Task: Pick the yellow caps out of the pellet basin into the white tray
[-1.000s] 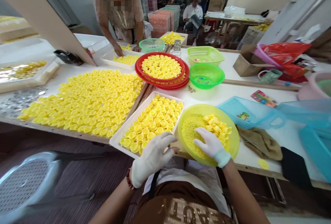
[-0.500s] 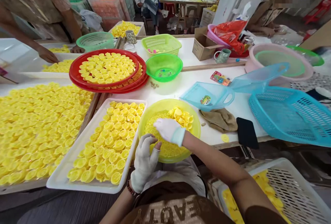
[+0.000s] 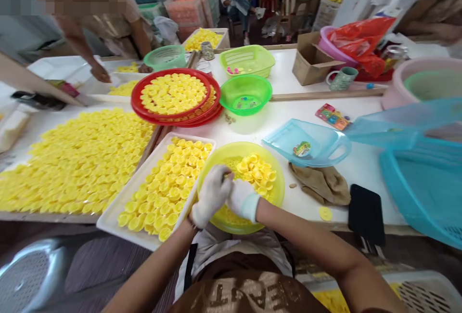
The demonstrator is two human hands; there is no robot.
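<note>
My left hand (image 3: 212, 193), in a white glove with bare fingertips, is closed above the left part of a yellow basin (image 3: 279, 185). Against it sits my right hand (image 3: 242, 199), gloved too, its fingers curled and mostly hidden; what the two hands pinch between them is too small to make out. Fine yellow pieces fill the basin below them, and a heap of yellow cup-shaped pieces (image 3: 257, 171) lies at its right side. Left of the basin, a white tray (image 3: 108, 221) holds rows of yellow lemon-slice pieces (image 3: 168, 185).
Many yellow pieces (image 3: 86, 163) cover the table at left. Behind stand stacked red trays (image 3: 139, 106) and a green bowl (image 3: 245, 94). To the right lie a blue scoop (image 3: 306, 142), brown cloth (image 3: 321, 183), black phone-like slab (image 3: 366, 212) and blue basket (image 3: 422, 178). A co-worker's hand (image 3: 100, 73) reaches down far left.
My left hand has risen over the basin and met my right hand, its fingers now closed. My right hand has drawn slightly nearer me. The view has swung left.
</note>
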